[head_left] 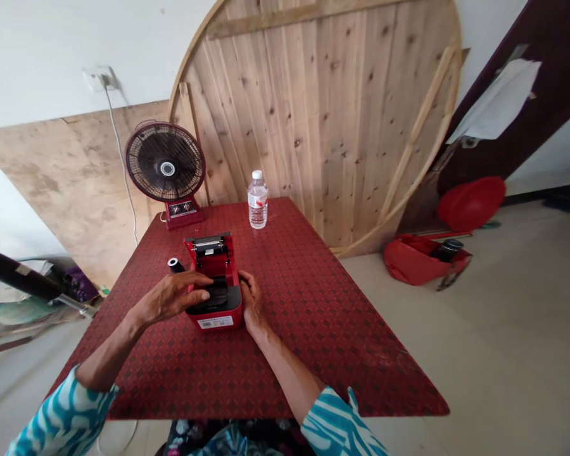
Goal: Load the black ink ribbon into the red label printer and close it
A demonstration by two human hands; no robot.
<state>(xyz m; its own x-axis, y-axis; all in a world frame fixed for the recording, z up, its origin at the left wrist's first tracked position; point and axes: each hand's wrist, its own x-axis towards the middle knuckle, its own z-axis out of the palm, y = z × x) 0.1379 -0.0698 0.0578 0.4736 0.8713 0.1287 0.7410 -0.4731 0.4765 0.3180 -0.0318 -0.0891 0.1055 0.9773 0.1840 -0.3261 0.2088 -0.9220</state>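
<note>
L hand (171,297) open, fingers spread on printer (213,315) front; R hand (253,301) cupped on its R side, grasping, prob. to steady it. Printer mid-table (323,329), top open; roll (175,265) just L of it, within reach.

Room with white walls, wooden boards leaning against them.
White wall (38,54) at upper left with a wall socket (99,78); plywood sheet (71,190) stood below it. Round plank tabletop (323,114) leaned at top center, dark red door (551,82) at upper right. Pale floor (503,354) at lower right, red patterned table (342,342) mid-frame. Even, soft light.
</note>
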